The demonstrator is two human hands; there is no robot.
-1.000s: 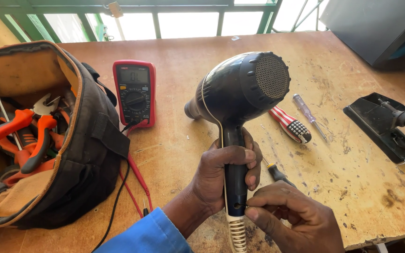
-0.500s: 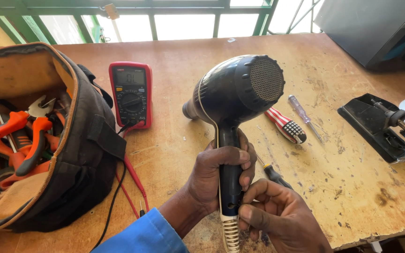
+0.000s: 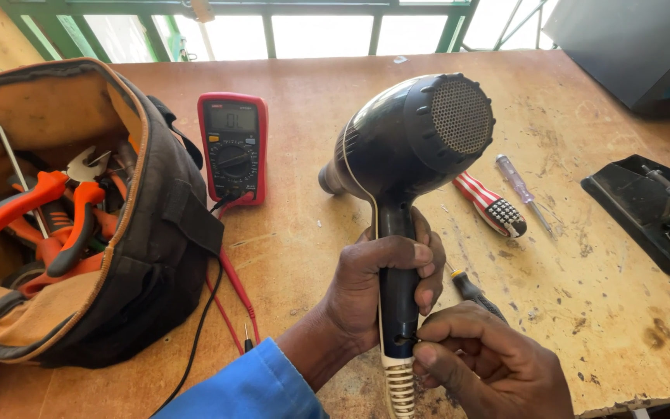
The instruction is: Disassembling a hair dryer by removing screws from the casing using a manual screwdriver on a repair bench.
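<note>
head view: a black hair dryer [image 3: 409, 143] is held upright above the wooden desk [image 3: 599, 310], its mesh rear grille turned toward the camera and its nozzle pointing away to the left. the left hand [image 3: 374, 291], in a blue sleeve [image 3: 250, 388], has its fingers [image 3: 397, 254] clamped around the dryer's handle. the right hand [image 3: 490, 365] sits just below it, fingertips pinched together at a small spot low on the handle, right above the ribbed cream cord guard [image 3: 399, 388]; whether they grip anything tiny there cannot be told. on the desk behind the dryer lies a red multimeter [image 3: 233, 147], its red and black leads [image 3: 222, 310] trailing toward the near edge. to the left stands an open tool bag [image 3: 157, 233] with orange-handled pliers [image 3: 48, 217] inside. right of the dryer lie a red-and-white striped screwdriver [image 3: 490, 206] and, just beside it, a clear-handled tester screwdriver [image 3: 517, 182]. a dark-handled screwdriver [image 3: 471, 291] lies close to the right hand. a black flat device [image 3: 645, 213] rests near the right edge.
</note>
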